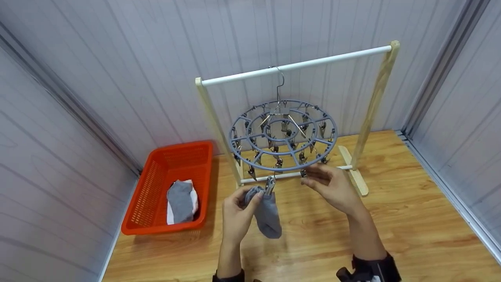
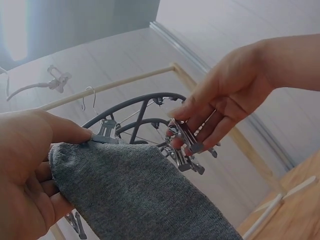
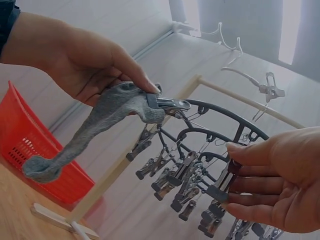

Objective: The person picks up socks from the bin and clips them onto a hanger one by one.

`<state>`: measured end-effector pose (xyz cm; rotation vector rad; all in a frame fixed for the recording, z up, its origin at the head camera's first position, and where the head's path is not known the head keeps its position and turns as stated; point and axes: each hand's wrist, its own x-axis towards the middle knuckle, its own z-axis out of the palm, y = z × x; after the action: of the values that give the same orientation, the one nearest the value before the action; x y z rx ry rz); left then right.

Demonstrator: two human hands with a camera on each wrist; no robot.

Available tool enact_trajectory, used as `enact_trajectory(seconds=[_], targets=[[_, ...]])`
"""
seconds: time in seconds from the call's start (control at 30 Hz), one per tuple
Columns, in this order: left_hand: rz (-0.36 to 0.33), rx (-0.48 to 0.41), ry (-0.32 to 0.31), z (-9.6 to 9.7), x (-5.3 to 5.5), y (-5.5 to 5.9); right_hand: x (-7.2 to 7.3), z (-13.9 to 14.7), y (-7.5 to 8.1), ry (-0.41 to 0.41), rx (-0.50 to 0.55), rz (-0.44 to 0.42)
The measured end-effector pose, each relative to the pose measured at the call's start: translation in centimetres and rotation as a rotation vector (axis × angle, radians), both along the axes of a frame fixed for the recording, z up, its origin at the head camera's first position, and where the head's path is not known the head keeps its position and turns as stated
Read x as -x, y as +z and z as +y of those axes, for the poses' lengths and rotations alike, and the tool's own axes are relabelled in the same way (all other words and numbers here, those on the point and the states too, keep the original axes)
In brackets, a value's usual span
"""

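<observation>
A grey sock [image 1: 268, 217] hangs below the front rim of a round grey clip hanger [image 1: 287, 169]. Its cuff is bitten by one metal clip [image 1: 270, 185] near my left thumb. My left hand [image 1: 239, 215] pinches the cuff beside that clip, as the left wrist view shows up close. To the right, my right hand [image 1: 330, 188] holds a neighbouring clip [image 3: 223, 182] between thumb and fingers, with no cloth in it. Other metal clips [image 3: 185, 167] dangle in rings from the hanger.
The hanger hooks over a white rod [image 1: 313, 63] on a wooden-legged stand [image 1: 377, 102]. At left, a red basket [image 1: 137, 203] holds a grey sock [image 1: 182, 201] and white cloth [image 1: 170, 215]. Pale panelled walls [image 1: 129, 78] enclose the wooden floor [image 1: 415, 219].
</observation>
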<state>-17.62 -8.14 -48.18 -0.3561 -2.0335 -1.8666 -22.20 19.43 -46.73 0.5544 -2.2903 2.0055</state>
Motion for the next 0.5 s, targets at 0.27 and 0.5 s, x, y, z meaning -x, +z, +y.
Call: enact_trajectory(seconds=[0.27, 0.5], targets=[[0.018, 0.007, -0.009, -0.09, -0.03, -0.06, 0.14, -0.63, -0.32, -0.002, 0.028, 0.016], [-0.009, 0.014, -0.004, -0.37, 0.22, -0.24, 0.10, -0.88, -0.20, 0.006, 0.065, -0.014]])
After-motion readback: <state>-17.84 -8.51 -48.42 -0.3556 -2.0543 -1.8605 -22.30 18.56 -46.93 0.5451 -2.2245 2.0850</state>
